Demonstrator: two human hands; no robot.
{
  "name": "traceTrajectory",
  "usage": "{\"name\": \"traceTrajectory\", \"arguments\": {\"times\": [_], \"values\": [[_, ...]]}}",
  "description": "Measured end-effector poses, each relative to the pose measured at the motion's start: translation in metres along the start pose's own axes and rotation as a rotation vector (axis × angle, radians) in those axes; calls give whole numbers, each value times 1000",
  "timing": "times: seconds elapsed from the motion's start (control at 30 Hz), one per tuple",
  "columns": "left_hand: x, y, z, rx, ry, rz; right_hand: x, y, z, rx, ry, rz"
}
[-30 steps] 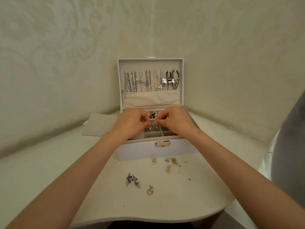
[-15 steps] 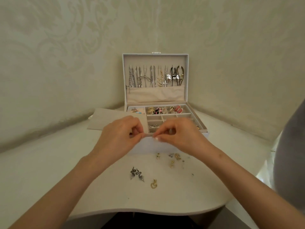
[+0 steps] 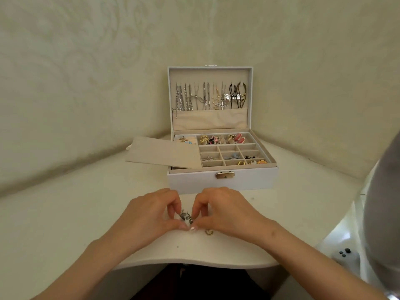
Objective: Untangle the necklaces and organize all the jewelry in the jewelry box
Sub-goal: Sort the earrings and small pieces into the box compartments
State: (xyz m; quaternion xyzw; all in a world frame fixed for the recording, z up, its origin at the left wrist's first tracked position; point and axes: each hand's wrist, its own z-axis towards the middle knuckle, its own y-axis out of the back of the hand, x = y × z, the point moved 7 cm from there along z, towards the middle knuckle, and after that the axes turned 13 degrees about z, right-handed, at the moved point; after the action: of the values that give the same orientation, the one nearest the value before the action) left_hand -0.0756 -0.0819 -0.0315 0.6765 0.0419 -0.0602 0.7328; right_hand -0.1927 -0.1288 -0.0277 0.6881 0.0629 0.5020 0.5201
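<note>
A white jewelry box [image 3: 223,182] stands open on the white table, its lid upright with several necklaces [image 3: 207,97] hanging inside. Its tray of small compartments [image 3: 229,151] holds earrings and rings. In front of the box, my left hand [image 3: 149,215] and my right hand [image 3: 225,211] meet over a pair of dark snake-shaped earrings [image 3: 186,217] lying on the table. The fingertips and thumbs of both hands curl in around the earrings and touch them. A small gold earring [image 3: 209,232] lies just below my right hand.
A beige flat insert [image 3: 162,152] lies tilted across the box's left side and sticks out to the left. The table's curved front edge [image 3: 194,264] runs just below my wrists. A grey fabric shape [image 3: 383,202] fills the right edge. Walls close in behind.
Both hands have drawn back from the box's compartments toward me and come down onto the snake earrings on the table. The view has dropped, so the box is fully uncovered.
</note>
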Motion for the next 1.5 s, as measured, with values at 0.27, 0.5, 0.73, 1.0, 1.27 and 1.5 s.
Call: {"name": "traceTrajectory", "arguments": {"times": [0.27,0.5,0.73,1.0,1.27,1.5], "values": [[-5,-3,3,-19,-15,81,-3,1,1,-4,-1,14],[1,-3,4,-27,2,96,0,-3,3,-22,53,38],[-11,25,14,-159,-47,-59,-10,40,0,-144,28,167],[-59,71,100,-242,-166,-221,-58,143,1,-475,-46,428],[-94,43,193,-185,-131,-206,-115,182,16,-616,-109,409],[-100,21,209,-137,-139,-114,-133,183,22,-612,-120,421]]}}
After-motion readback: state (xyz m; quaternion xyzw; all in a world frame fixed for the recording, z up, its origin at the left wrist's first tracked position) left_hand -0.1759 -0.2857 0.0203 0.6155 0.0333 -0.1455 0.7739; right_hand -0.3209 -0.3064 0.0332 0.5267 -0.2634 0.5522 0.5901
